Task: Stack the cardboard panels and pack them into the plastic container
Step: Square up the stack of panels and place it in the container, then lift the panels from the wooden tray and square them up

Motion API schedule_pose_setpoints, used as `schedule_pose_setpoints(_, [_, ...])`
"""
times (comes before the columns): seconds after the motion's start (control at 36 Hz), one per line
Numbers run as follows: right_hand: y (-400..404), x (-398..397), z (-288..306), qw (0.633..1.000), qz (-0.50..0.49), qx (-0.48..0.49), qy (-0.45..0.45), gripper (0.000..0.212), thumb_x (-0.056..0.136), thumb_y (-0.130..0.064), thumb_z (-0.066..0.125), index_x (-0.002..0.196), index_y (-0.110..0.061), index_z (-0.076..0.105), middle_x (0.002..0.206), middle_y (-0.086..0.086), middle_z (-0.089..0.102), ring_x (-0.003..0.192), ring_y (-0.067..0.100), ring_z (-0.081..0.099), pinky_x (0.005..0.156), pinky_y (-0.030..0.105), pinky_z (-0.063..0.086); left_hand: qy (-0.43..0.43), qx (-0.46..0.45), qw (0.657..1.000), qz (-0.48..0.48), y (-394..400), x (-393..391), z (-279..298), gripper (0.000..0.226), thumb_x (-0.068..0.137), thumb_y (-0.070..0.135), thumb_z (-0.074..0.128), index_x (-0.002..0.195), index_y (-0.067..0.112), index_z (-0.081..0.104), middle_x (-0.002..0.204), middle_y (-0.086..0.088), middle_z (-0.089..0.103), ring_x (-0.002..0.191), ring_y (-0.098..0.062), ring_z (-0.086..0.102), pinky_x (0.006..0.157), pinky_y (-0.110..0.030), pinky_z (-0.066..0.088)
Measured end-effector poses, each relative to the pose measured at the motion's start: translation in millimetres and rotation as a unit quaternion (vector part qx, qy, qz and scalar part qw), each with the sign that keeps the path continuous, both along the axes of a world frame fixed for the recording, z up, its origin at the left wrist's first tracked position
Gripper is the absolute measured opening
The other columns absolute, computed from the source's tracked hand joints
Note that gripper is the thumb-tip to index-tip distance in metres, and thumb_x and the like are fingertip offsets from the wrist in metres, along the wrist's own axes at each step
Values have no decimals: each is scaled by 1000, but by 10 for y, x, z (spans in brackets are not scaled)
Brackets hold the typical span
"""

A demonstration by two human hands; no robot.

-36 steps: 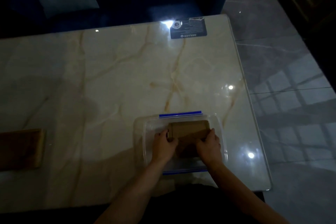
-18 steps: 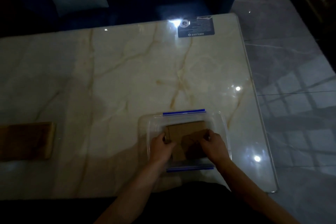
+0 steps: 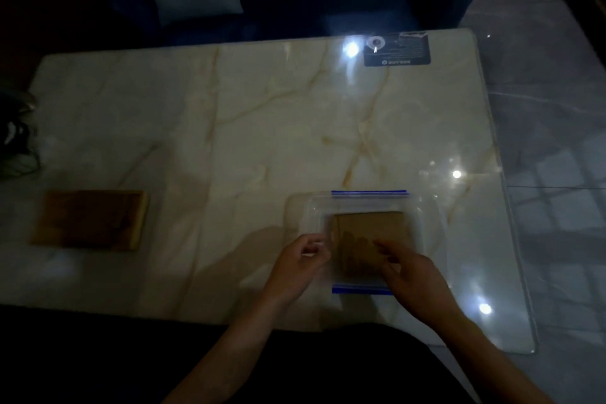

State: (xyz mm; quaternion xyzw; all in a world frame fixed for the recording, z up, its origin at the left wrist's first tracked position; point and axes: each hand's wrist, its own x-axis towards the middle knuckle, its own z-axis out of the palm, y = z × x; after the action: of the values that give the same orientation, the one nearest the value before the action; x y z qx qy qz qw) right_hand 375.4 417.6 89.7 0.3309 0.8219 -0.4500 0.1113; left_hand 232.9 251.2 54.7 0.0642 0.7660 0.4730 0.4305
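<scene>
The tabletop [image 3: 249,128] is a glossy, cream marble-patterned slab with tan veins, showing several bright light reflections. A clear plastic container [image 3: 429,223] with blue strips along its far and near edges rests directly on the tabletop at near right, and a brown stack of cardboard panels [image 3: 90,220] lies flat on the tabletop at near left, well apart from the container. A dark rectangular card [image 3: 396,51] lies at the far right edge of the tabletop.
</scene>
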Motion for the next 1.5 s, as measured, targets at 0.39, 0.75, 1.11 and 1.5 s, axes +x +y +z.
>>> schedule_pose_setpoints(0.39, [-1047,-694,160,990,134,32,-37,39,96,-37,53,135,-37,48,112,-13,65,94,3,63,84,25,53,119,-86,971,-188,-1587,-737,-39,29,87,24,66,115,21,61,102,2,65,85,-16,64,82,-27,51])
schedule_pose_setpoints(0.75, [-2351,-1839,-153,977,187,26,-101,38,95,-35,52,133,-30,54,115,-8,68,102,12,64,89,29,49,122,-122,948,-266,-3157,-1883,-419,36,82,38,64,116,30,58,105,8,59,92,-13,59,87,-34,52])
schedule_pose_setpoints(1.11, [-2999,-3082,-432,954,260,84,-123,39,91,-51,52,128,-37,54,112,-12,69,100,10,64,80,29,50,220,-170,937,-214,-3984,-3000,-281,39,80,37,68,117,23,61,107,4,62,95,-12,59,87,-34,50])
schedule_pose_setpoints(1.5, [-3659,-4064,-479,969,233,47,-67,45,94,-45,52,132,-21,49,120,6,61,102,23,61,85,36,51,228,-229,946,-27,-4063,-3719,-291,77,82,39,70,147,19,33,155,-12,20,138,-29,32,107,-35,33])
